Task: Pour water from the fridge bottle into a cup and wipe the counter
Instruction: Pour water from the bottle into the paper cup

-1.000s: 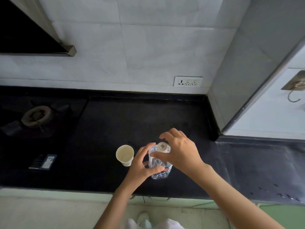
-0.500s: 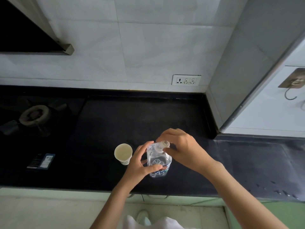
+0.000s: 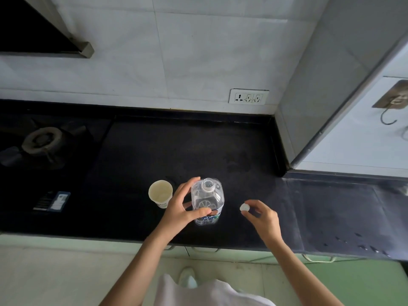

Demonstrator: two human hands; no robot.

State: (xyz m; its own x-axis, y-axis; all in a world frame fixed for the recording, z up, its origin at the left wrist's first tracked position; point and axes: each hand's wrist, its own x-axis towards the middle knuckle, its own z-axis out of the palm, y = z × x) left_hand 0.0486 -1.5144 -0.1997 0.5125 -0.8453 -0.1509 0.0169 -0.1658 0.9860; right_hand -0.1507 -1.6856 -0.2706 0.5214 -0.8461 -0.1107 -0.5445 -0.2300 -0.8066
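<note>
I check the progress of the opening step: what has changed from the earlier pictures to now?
The right hand took the cap off the bottle and carried it to the right, pinched in its fingers; the neck is now open. The left hand keeps its grip on the bottle, and the cup stays beside it.

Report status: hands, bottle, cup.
Left hand grips bottle, upright, uncapped. Right hand pinches cap, clear of the neck. Cup upright beside bottle, nothing in the way.
</note>
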